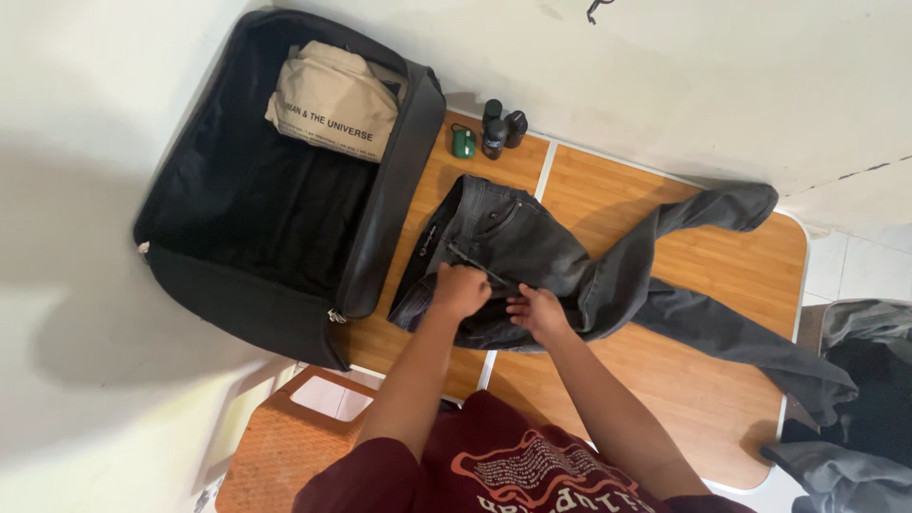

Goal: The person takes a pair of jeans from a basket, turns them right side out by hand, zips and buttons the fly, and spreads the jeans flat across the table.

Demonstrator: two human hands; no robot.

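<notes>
Closed into a fist, the left hand grips the waistband area of the dark grey jeans, while the right hand presses on the cloth just beside it with fingers curled. Those jeans lie on a wooden table, legs trailing right, beside an open black suitcase holding a beige bag; small bottles stand near the wall.
</notes>
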